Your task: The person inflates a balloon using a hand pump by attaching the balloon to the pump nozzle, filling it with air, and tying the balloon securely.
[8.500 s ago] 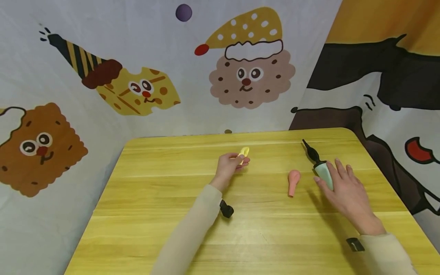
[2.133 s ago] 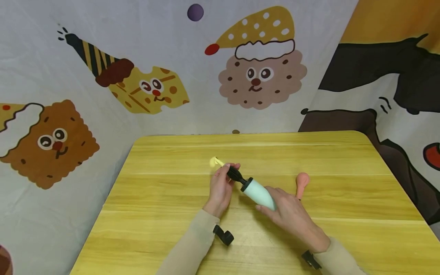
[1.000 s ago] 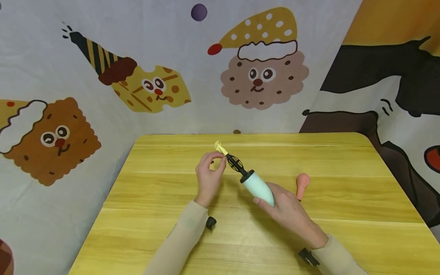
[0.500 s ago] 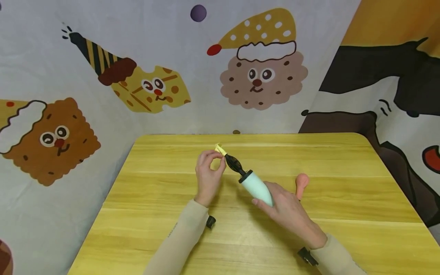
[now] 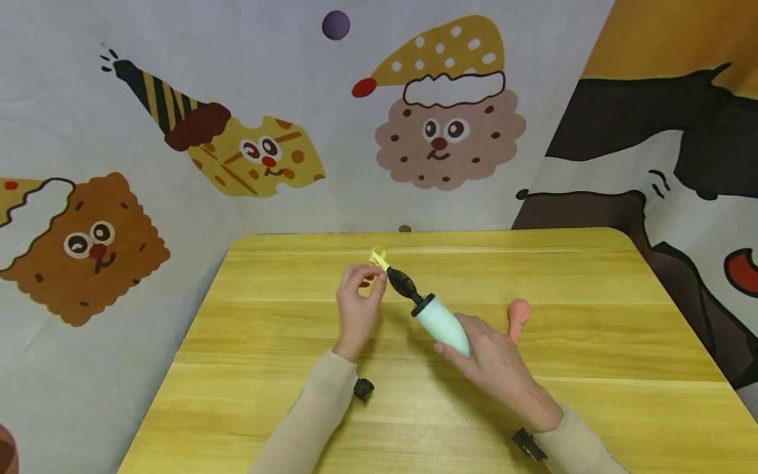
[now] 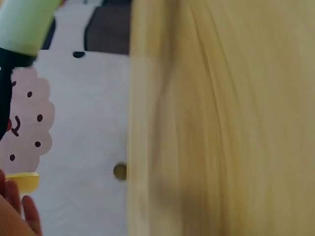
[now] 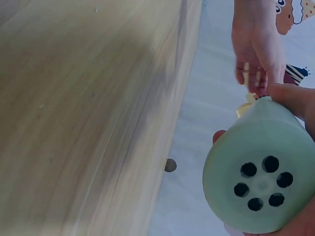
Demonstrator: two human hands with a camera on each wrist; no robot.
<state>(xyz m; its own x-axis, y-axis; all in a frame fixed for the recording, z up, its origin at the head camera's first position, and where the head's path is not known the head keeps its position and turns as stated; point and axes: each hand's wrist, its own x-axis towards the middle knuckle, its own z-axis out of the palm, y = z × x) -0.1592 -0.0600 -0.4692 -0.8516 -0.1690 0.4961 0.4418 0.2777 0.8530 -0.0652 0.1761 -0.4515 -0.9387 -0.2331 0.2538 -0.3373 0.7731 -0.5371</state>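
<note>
A hand balloon pump (image 5: 441,324), mint green with a black nozzle, is held up over the table by my right hand (image 5: 503,368), fingers wrapped round its body. The nozzle points away and to the left. At its tip sits a limp yellow balloon (image 5: 380,258), its neck over the tip. My left hand (image 5: 356,313) pinches there with thumb and forefinger. In the right wrist view the pump's rounded end (image 7: 261,184) shows a ring of several dark holes. The left wrist view catches only part of the yellow balloon (image 6: 27,182) beside the fingertips.
A flat pink balloon (image 5: 518,316) lies on the wooden table (image 5: 266,329), just beyond the right hand. A cloth backdrop (image 5: 355,197) with cartoon prints hangs behind the table's far edge. Black wrist cameras (image 5: 363,390) sit on both sleeves.
Since the oldest frame, the right hand has lifted the pump and brought it left, and the yellow balloon has come onto its nozzle. Over the last second the hands have barely moved.
</note>
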